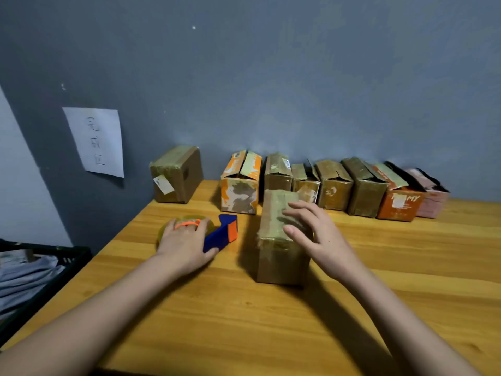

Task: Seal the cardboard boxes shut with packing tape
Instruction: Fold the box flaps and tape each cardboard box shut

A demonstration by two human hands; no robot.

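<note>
I see the box (282, 240) lying lengthwise from 6 to 12 o'clock under my flat right hand (311, 234), while my left hand (184, 245), at 9 o'clock, grips the tape dispenser (219, 234).

The desk (271, 321) is showing glossy, varnished yellow wood grain. The near cardboard box (282, 240) is looking matt brown, wearing shiny wrinkled tape, while the tape dispenser (221, 234) is showing smooth blue and orange plastic.
</note>
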